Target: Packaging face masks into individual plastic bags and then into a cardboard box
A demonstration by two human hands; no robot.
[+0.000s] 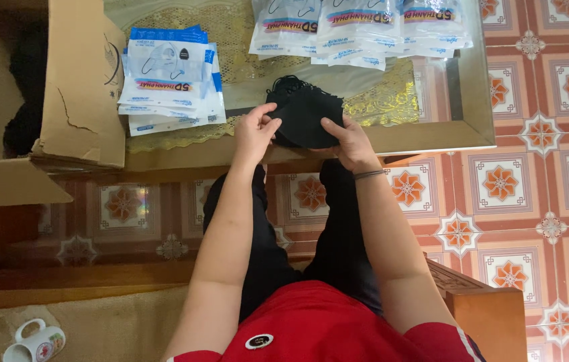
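A stack of black face masks lies at the near edge of a glass-topped table. My left hand pinches the left side of the top mask with its fingers. Around the right side of the stack my right hand is closed, thumb on top. Both forearms reach up from my lap, and a dark band circles the right wrist.
A pile of flat blue-and-white mask packets lies left of the hands. More white packets are spread along the far edge. An open cardboard box stands at the left. A white mug sits at bottom left. Patterned floor tiles show to the right.
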